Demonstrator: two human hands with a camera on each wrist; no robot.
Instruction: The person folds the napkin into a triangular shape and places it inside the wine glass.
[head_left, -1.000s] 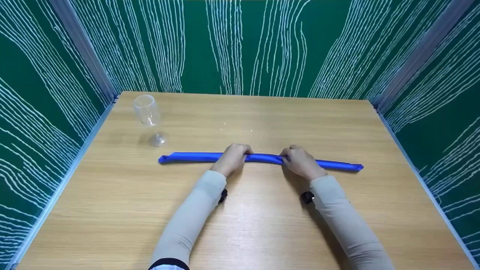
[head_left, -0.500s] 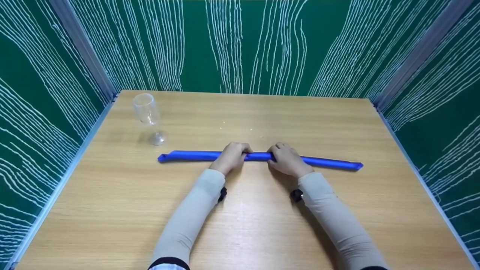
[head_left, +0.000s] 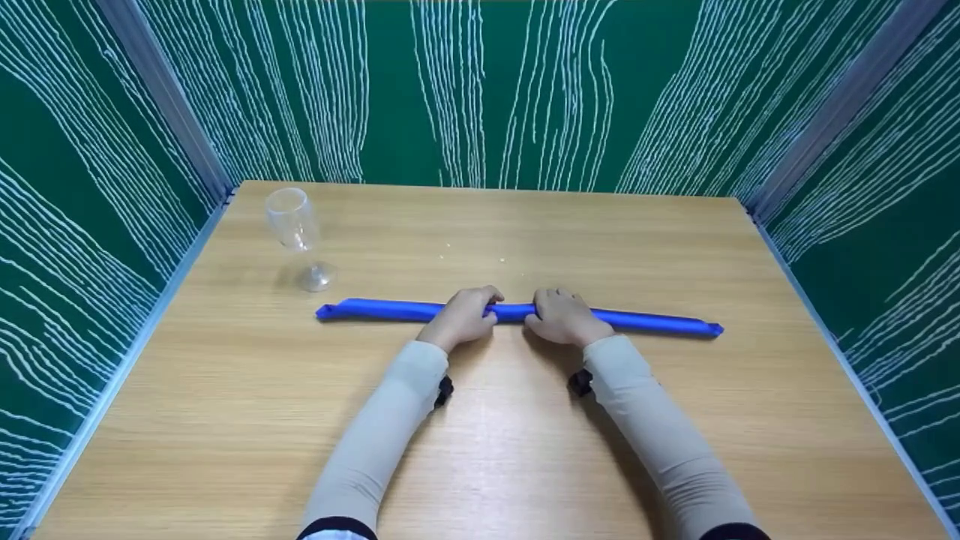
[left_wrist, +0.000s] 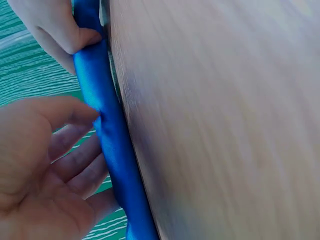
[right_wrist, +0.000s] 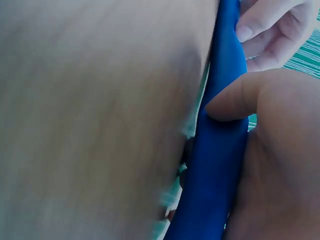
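Observation:
A long roll of shiny blue cloth lies crosswise on the wooden table, its ends tapering to folded points. Left of its middle, my left hand is bent over it; in the left wrist view the thumb tip meets the edge of the cloth and the other fingertips disappear behind it. My right hand grips the roll a short gap to the right. In the right wrist view that hand's thumb presses on the cloth, while its other fingers are hidden.
An upright clear stemmed glass stands at the back left, beyond the roll's left end. Several tiny pale specks dot the table behind the hands. Green walls with white wavy lines enclose the back and sides.
My right hand has slid left along the roll, closer to my left hand, which stays nearly in place. The middle of the cloth looks smoother and rounder than one second ago.

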